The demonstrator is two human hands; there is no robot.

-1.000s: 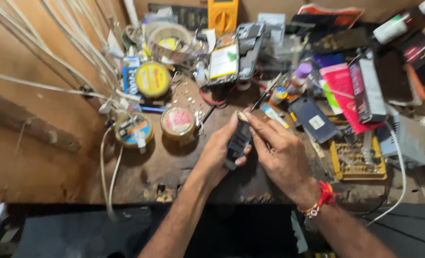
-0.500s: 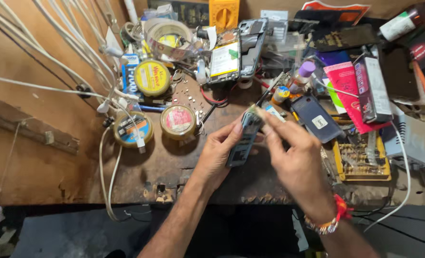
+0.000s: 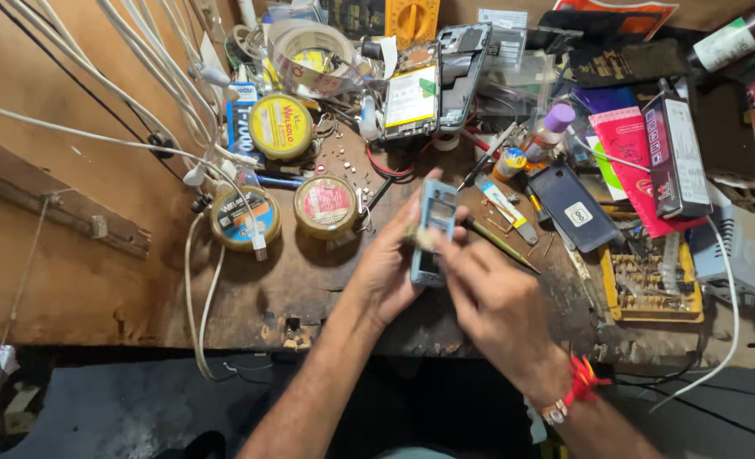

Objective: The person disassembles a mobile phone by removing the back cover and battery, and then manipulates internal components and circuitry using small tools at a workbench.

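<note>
While the left hand (image 3: 390,263) grips a phone frame (image 3: 432,229), the right hand (image 3: 496,306) pinches its edge.

Pale blue phone frame (image 3: 432,229), upright, slightly tilted, above the worn wooden bench.

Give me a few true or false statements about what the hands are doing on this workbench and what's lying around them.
1. The left hand holds a light blue phone frame. True.
2. The right hand rests flat on the bench, away from the frame. False: it is raised, fingers at the frame.
3. Round solder tins sit left of the hands. True.
4. The yellow screwdriver-bit tray lies left of the hands. False: it lies right of them.
5. The right wrist wears a red band. True.
</note>
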